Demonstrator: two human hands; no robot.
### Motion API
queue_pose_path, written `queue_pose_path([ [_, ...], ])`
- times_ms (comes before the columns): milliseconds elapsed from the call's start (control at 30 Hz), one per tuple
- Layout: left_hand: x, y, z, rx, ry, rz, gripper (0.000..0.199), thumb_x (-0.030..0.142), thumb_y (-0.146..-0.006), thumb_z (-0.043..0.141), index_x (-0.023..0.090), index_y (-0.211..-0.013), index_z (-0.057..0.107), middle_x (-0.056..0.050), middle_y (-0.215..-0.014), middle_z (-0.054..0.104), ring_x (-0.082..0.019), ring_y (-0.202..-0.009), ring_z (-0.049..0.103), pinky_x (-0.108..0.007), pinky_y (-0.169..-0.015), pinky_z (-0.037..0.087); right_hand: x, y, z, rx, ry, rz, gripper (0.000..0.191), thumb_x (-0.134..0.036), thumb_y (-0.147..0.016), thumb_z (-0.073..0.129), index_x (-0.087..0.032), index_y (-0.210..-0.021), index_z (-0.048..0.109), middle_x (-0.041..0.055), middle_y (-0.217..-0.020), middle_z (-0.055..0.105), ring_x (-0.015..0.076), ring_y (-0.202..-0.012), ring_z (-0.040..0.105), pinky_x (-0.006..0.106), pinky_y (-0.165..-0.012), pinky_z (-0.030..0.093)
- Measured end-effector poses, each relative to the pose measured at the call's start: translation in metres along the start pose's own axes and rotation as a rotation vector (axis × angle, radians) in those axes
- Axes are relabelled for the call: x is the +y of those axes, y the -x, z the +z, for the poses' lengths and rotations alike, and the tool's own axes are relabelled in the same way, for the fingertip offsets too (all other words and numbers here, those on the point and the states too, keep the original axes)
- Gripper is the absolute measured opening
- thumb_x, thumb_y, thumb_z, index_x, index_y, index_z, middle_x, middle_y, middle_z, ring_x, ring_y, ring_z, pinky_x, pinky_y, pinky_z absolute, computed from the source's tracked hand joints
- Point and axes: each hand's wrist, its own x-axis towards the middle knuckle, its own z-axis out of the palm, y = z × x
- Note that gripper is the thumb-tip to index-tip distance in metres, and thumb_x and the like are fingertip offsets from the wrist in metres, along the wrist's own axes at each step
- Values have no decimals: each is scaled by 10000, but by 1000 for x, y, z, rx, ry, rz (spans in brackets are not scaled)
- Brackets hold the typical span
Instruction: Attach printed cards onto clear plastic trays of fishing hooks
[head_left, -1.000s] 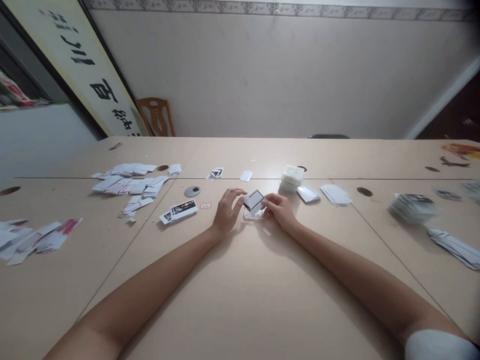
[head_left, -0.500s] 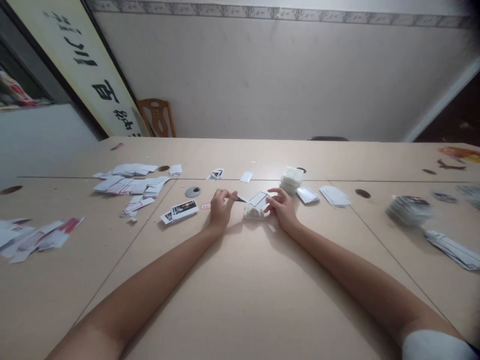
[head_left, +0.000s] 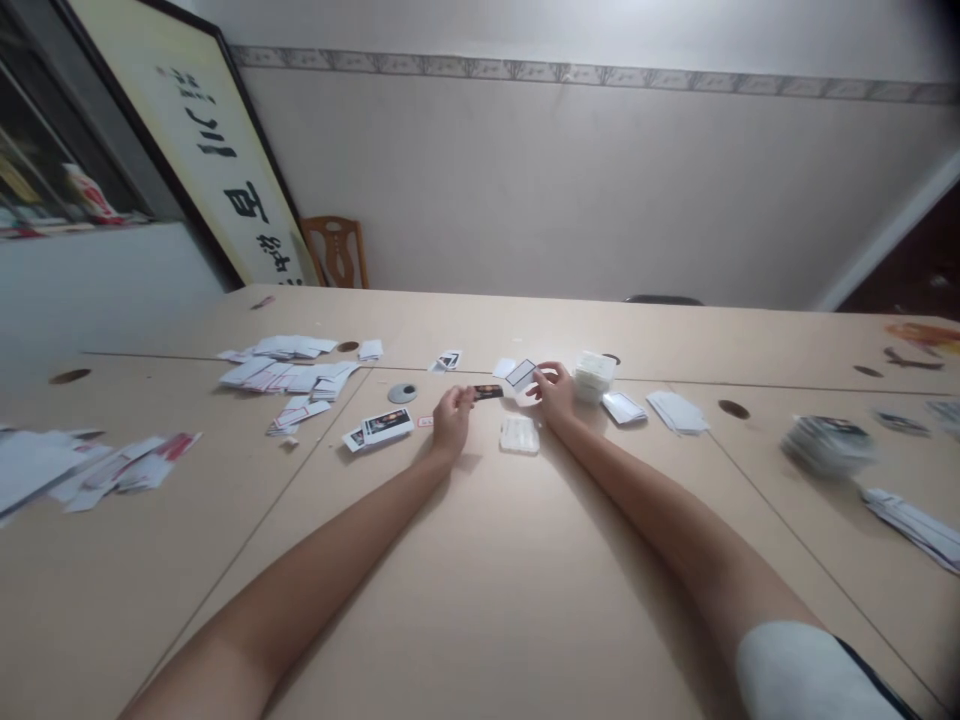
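Pinched in my left hand (head_left: 451, 422) is a dark printed card (head_left: 488, 392), its picture side partly showing. My right hand (head_left: 553, 392) holds a white card with a dark border (head_left: 522, 375) by its right edge. The two cards are close together, above the table. Just nearer to me lies a small whitish tray (head_left: 519, 434), with neither hand on it. To the left of my left hand are white-edged cards with dark pictures (head_left: 387, 425). A stack of pale, clear-looking cases (head_left: 595, 375) stands beyond my right hand.
White paper slips (head_left: 289, 375) lie in piles at the left, with more papers (head_left: 135, 470) nearer. Blank cards (head_left: 677, 411) and a bordered card pile (head_left: 624, 408) are at the right. Farther right stands a stack of cased cards (head_left: 828, 445). A grey grommet (head_left: 403, 393) sits in the table.
My hands have moved away from the tray, taking the bordered card farther off. The dark card has turned from nearly edge-on to show its printed face. The camera view has shifted slightly.
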Motion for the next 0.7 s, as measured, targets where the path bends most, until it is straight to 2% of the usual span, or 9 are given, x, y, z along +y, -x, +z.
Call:
queue_pose_path([
  [167, -3, -1, 0, -34, 20, -16, 319, 447, -941, 594, 135, -873, 615, -14, -805, 629, -124, -677, 593, -274, -640, 506, 11, -41, 33, -7, 63, 11, 320, -466, -747, 669, -193, -891, 585, -5, -700, 663, 122, -443, 599, 223, -413, 403],
  [300, -12, -3, 2, -66, 49, -39, 284, 407, -943, 610, 129, -885, 625, -20, -835, 638, -130, -716, 609, -292, -677, 528, 16, -47, 39, -9, 93, 11, 327, -439, -784, 639, -176, -977, 622, 84, -936, 714, 114, -436, 586, 269, -446, 463],
  [400, -17, -4, 4, -96, 83, -58, 277, 388, -939, 614, 132, -833, 606, -4, -776, 609, -130, -704, 593, -297, -687, 515, 12, -32, 30, -29, 99, 1, 359, -463, -825, 574, -177, -1038, 618, 110, -1083, 693, 107, -456, 596, 262, -426, 454],
  [567, -10, -3, 3, -167, 142, -37, 273, 373, -878, 630, 156, -724, 566, 16, -680, 567, -137, -679, 568, -279, -680, 456, -10, 17, 6, -198, 99, -51, 391, -556, -835, 565, -186, -914, 668, 53, -920, 693, 131, -538, 628, 230, -430, 437],
  [700, 5, 5, 2, -230, 155, 21, 263, 393, -815, 637, 167, -691, 583, 11, -678, 568, -144, -683, 548, -263, -666, 422, -23, 50, -13, -313, 74, -113, 352, -542, -794, 655, -210, -906, 692, 49, -954, 701, 171, -745, 659, 237, -541, 496],
])
